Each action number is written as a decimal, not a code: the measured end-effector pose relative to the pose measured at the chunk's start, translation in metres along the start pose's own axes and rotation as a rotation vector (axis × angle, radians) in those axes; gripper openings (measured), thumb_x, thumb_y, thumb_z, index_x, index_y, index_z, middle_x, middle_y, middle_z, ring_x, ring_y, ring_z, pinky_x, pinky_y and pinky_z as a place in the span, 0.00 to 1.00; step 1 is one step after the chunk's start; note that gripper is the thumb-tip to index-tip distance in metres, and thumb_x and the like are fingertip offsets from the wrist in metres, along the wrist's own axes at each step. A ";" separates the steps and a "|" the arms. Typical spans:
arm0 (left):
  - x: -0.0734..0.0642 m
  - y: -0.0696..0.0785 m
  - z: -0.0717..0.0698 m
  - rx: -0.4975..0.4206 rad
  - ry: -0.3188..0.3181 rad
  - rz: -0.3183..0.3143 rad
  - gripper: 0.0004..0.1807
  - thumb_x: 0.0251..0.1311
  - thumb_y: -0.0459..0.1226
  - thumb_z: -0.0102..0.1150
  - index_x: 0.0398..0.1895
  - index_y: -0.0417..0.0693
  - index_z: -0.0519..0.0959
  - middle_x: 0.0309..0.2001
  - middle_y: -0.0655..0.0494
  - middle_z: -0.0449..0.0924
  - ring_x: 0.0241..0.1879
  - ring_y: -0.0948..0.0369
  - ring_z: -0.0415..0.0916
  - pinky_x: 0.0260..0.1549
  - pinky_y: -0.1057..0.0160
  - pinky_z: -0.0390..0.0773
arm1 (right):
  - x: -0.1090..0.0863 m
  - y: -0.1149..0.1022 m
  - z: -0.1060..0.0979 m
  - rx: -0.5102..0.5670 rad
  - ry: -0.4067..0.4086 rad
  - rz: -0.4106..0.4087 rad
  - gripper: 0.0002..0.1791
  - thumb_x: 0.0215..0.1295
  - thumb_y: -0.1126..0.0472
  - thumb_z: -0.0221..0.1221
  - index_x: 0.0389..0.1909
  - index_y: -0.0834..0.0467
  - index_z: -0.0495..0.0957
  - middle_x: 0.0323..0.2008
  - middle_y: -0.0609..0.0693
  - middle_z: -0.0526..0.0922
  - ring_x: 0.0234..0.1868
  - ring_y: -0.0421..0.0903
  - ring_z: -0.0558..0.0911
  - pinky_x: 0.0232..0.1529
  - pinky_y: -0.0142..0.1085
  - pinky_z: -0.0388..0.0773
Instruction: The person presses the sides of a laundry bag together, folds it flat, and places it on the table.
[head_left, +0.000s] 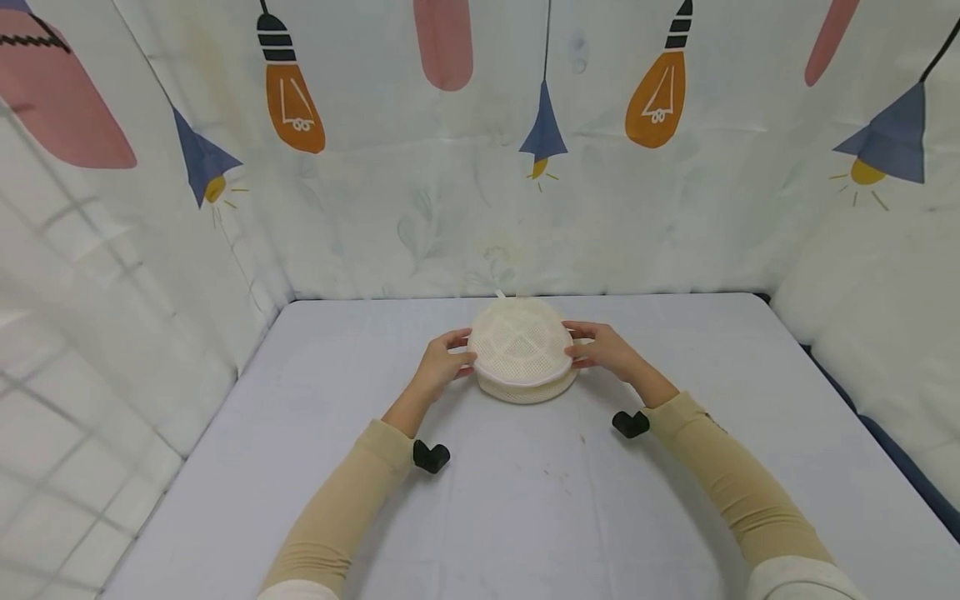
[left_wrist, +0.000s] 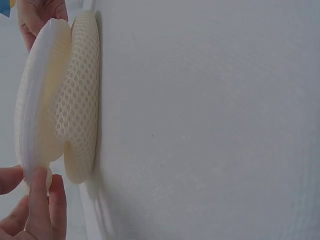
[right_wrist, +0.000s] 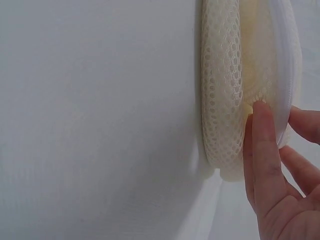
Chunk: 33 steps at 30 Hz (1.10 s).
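A round cream mesh laundry bag point(head_left: 522, 340) lies near the far edge of the table, its upper disc raised and tilted over the lower one. My left hand point(head_left: 441, 363) pinches the upper disc's rim at its left side, and my right hand point(head_left: 606, 350) pinches the same rim at the right. In the left wrist view, a gap parts the white-banded upper disc point(left_wrist: 31, 105) from the honeycomb mesh lower part point(left_wrist: 80, 80), which rests on the table. Seen from the right wrist, the thumb stays on the outer face while other fingers point(right_wrist: 265, 130) reach into the gap.
A white cloth covers the table point(head_left: 510, 508). Behind it hangs a pale curtain point(head_left: 450, 208) printed with lamps and bulbs, and more pale fabric point(head_left: 885, 333) closes off the right side. Small dark spots mark the cloth in front of the bag.
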<state>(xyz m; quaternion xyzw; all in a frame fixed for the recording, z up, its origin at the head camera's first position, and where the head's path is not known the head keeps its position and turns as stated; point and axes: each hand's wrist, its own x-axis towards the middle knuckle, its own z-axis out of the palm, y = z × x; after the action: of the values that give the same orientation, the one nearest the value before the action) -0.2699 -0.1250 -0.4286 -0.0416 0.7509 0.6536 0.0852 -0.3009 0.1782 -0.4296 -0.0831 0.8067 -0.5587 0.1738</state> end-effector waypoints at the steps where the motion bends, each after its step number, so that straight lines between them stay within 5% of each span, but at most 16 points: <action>1: 0.000 -0.001 0.000 0.002 -0.001 0.000 0.30 0.68 0.24 0.58 0.73 0.41 0.69 0.67 0.39 0.68 0.57 0.48 0.75 0.54 0.54 0.82 | 0.000 0.001 0.000 -0.004 0.003 0.001 0.36 0.71 0.71 0.60 0.77 0.65 0.60 0.71 0.69 0.65 0.46 0.49 0.84 0.48 0.40 0.85; 25: 0.003 -0.003 0.000 0.049 -0.008 -0.016 0.30 0.68 0.24 0.58 0.74 0.38 0.68 0.67 0.37 0.69 0.55 0.48 0.77 0.53 0.56 0.82 | 0.004 -0.001 0.004 -0.065 0.003 0.002 0.37 0.71 0.70 0.60 0.78 0.67 0.58 0.73 0.70 0.63 0.53 0.57 0.82 0.50 0.42 0.85; 33: 0.004 -0.001 0.000 0.059 -0.016 -0.035 0.30 0.68 0.24 0.58 0.74 0.38 0.68 0.67 0.36 0.69 0.53 0.50 0.78 0.52 0.57 0.82 | 0.004 -0.005 0.002 -0.127 -0.006 0.014 0.36 0.72 0.69 0.60 0.77 0.66 0.59 0.73 0.69 0.64 0.47 0.52 0.86 0.49 0.40 0.85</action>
<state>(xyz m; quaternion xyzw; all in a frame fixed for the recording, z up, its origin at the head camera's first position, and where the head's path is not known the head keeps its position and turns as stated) -0.2737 -0.1246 -0.4308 -0.0466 0.7684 0.6297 0.1039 -0.3041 0.1731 -0.4267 -0.0900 0.8406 -0.5050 0.1743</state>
